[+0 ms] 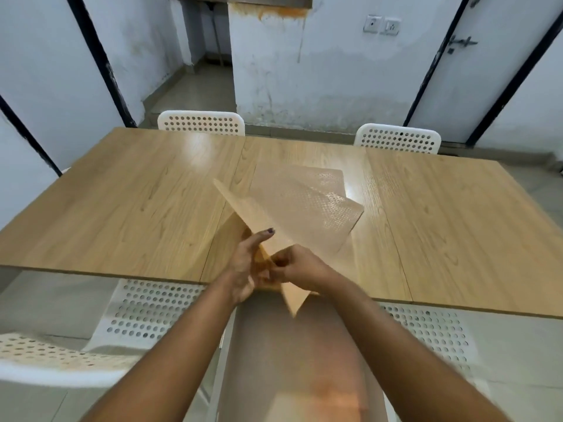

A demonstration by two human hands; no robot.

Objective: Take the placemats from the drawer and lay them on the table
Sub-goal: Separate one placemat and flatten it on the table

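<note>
Several thin tan placemats (304,205) with a dotted texture are fanned out above the middle of the wooden table (122,208), near its front edge. My left hand (248,266) grips the stack at its near corner, thumb on top. My right hand (300,268) pinches the same corner from the right. One corner of a mat hangs down past the table edge. The far ends of the mats are lifted and tilted off the tabletop. No drawer is in view.
White perforated chairs stand at the far side (201,123) (399,138) and at the near side (143,309) (432,330). Another chair back (45,357) is at the lower left. White walls and doors lie behind the table.
</note>
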